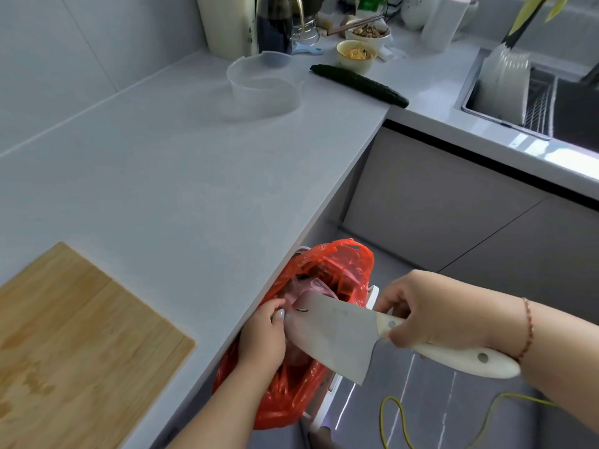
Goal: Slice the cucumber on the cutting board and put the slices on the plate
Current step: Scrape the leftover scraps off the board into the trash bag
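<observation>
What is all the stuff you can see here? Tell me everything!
cucumber: one, dark green, far counter edge
cutting board: one, light wood, near left on counter
measuring cup: one, clear, left of cucumber
bowls: two, cream, behind cucumber, food inside
bottle: one, dark, back of counter
bag: one, red, lining a bin below the counter
cleaver: one, steel blade, cream handle, over the bag
sink: one, steel, right
left hand: wipes the blade tip
right hand: grips the handle

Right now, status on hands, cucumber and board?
Right hand grips cleaver over red bin bag; left hand wipes blade. Cucumber whole on far counter. Cutting board bare. Nothing blocking.
</observation>
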A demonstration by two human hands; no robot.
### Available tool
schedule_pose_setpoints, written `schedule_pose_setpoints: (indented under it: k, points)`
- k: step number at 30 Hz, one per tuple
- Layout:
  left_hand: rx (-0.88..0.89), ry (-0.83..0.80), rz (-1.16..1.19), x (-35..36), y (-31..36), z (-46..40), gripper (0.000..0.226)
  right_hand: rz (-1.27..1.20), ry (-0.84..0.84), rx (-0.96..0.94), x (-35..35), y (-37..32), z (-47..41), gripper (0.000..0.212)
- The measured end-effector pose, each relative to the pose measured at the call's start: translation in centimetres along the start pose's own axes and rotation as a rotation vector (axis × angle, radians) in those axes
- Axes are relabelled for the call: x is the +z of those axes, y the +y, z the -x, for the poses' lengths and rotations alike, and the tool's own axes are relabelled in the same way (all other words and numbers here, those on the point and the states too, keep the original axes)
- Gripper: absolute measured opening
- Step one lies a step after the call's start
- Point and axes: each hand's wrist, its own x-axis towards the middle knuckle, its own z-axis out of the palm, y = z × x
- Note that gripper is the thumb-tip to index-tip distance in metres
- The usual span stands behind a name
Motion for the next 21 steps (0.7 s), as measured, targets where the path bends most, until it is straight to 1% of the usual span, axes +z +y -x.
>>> schedule_pose_setpoints:
  k: [6, 8, 9, 10, 11, 13, 14, 16, 21]
  points:
    - [-0.052, 0.016, -0.009, -0.2, 0.1, 0.7, 0.033, -0.021, 0.001, 0.025, -1.1, 1.3, 1.4, 0.017]
    - [-0.005, 0.05, -0.009, -0.4, 0.7, 1.4, 0.034, -0.023, 0.006, 0.025, -1.5, 1.5, 1.6, 0.016]
    - [0.051, 0.065, -0.012, -0.6, 1.3, 2.0, 0.038, -0.019, 0.008, 0.026, -1.6, 1.5, 1.7, 0.016]
    - [0.126, 0.048, -0.027, -0.7, 1.9, 2.7, 0.047, -0.015, 0.011, 0.027, -1.7, 1.5, 1.6, 0.017]
    - [0.237, 0.017, -0.095, -0.7, 2.2, 3.3, 0.06, -0.011, 0.013, 0.029, -1.7, 1.5, 1.5, 0.017]
    - [0.465, -0.076, -0.378, -0.2, 2.4, 4.1, 0.089, -0.001, 0.013, 0.032, -1.8, 1.4, 1.4, 0.017]
    - [0.51, -0.112, -0.513, -0.1, 2.4, 4.4, 0.097, 0.006, 0.009, 0.032, -1.9, 1.3, 1.4, 0.017]
    - [0.478, -0.156, -0.639, 0.0, 2.6, 4.6, 0.102, 0.025, 0.006, 0.029, -1.8, 1.2, 1.3, 0.017]
    - [0.374, -0.143, -0.619, 0.3, 2.3, 3.9, 0.095, 0.063, 0.012, 0.013, -2.1, 1.4, 1.3, 0.017]
